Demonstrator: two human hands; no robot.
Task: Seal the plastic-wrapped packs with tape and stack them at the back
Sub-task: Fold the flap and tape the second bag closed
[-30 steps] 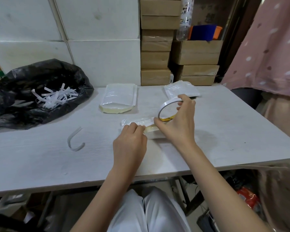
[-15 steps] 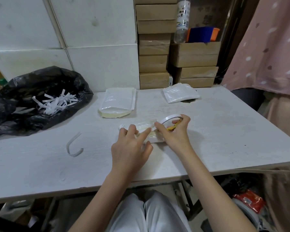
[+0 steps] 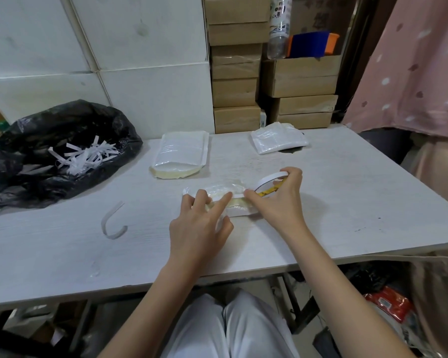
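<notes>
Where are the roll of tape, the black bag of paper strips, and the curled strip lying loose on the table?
roll of tape [image 3: 269,177]: head view, white upper rim.
black bag [image 3: 109,125]: head view, its right side.
curled strip [image 3: 113,223]: head view, its bend.

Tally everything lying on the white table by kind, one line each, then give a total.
Plastic-wrapped packs: 3 (stack at back, pack at back right, pack under the hands)
Tape rolls: 1, in the right hand (tape roll)
Black bags of paper strips: 1 (black bag)
Loose curled strips: 1 (curled strip)
Total: 6
The back stack may hold more than one pack; I cannot tell.
</notes>
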